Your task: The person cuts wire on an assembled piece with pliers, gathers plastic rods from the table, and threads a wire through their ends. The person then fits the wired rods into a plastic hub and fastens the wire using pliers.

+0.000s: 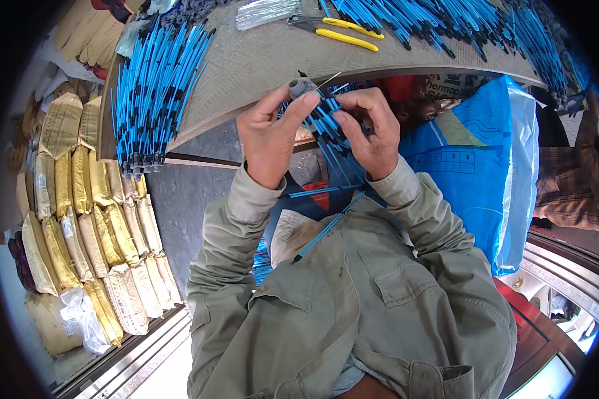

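Note:
Just beyond the table's near edge, my left hand (273,136) pinches a small grey cap-like piece (301,87) between thumb and forefinger. My right hand (371,130) has its thumb and fingers closed on the side of a bunch of thin blue rods with black sleeves (324,123). This bunch runs down between both hands toward my lap. A thin pale strand (329,80) sticks up from the bunch's top. What lies under the fingertips is partly hidden. Loose blue rods (333,226) rest across my lap and jacket.
On the table (246,63) lie a fanned stack of blue rods (158,93), yellow-handled cutters (346,38), clear thin strips (267,12) and a big rod pile (426,23). A blue plastic bag (466,159) stands at right. Filled sacks (90,219) are stacked at left.

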Demonstrator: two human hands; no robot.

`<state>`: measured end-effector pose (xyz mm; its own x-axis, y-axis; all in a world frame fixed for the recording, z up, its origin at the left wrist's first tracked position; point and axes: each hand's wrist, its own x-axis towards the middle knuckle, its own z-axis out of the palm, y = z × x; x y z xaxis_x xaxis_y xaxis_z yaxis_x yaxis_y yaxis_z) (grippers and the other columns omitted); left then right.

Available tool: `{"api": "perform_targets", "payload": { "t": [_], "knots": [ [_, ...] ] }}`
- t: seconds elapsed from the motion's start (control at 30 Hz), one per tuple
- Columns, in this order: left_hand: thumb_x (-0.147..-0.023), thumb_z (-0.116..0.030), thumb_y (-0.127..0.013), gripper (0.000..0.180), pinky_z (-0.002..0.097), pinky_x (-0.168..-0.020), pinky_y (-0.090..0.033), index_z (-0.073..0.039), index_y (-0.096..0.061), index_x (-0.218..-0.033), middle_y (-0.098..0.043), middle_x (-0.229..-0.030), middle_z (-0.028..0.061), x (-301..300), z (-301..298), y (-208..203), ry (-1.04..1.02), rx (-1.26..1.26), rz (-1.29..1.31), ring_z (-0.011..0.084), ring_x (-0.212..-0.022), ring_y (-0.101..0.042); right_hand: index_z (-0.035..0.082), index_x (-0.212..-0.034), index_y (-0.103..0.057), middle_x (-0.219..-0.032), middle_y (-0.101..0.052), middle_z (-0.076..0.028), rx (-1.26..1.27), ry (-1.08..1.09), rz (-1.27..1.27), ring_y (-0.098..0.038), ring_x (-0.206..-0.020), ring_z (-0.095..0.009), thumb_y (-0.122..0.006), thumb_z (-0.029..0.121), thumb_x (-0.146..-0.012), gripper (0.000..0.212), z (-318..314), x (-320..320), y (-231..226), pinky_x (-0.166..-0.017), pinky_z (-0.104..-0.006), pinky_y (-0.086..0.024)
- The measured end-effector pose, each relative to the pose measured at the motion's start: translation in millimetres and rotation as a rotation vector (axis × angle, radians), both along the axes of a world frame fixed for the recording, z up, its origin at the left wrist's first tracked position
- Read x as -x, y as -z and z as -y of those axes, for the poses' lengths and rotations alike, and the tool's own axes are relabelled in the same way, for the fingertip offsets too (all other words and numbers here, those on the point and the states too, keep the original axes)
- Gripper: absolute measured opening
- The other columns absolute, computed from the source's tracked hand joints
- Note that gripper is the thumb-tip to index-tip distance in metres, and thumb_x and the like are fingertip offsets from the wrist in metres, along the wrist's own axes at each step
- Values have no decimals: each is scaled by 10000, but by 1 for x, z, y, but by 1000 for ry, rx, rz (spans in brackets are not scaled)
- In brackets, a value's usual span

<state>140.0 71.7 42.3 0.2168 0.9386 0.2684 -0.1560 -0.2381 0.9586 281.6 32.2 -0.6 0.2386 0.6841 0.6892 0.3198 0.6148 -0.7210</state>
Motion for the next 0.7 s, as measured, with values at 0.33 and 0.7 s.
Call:
{"api": "perform_targets", "payload": {
  "t": [0.33,0.7],
  "knots": [
    [-811,-45,-661,219,185,-688,-416,52,-629,-1005,-611,-859,18,10,1,-4,48,86,37,42,-767,-494,-9,-1025,-595,-884,-593,-135,-83,24,223,-595,-759,-213,-677,-34,-722,314,-4,1,5,-650,-258,-469],
    [-807,-37,-660,248,179,-697,-404,42,-619,-1039,-607,-901,14,15,4,4,57,36,-37,52,-806,-491,-13,-1070,-593,-979,-633,-174,-102,-46,283,-628,-793,-240,-665,-46,-722,357,1,-1,8,-646,-262,-491]
  ]
}}
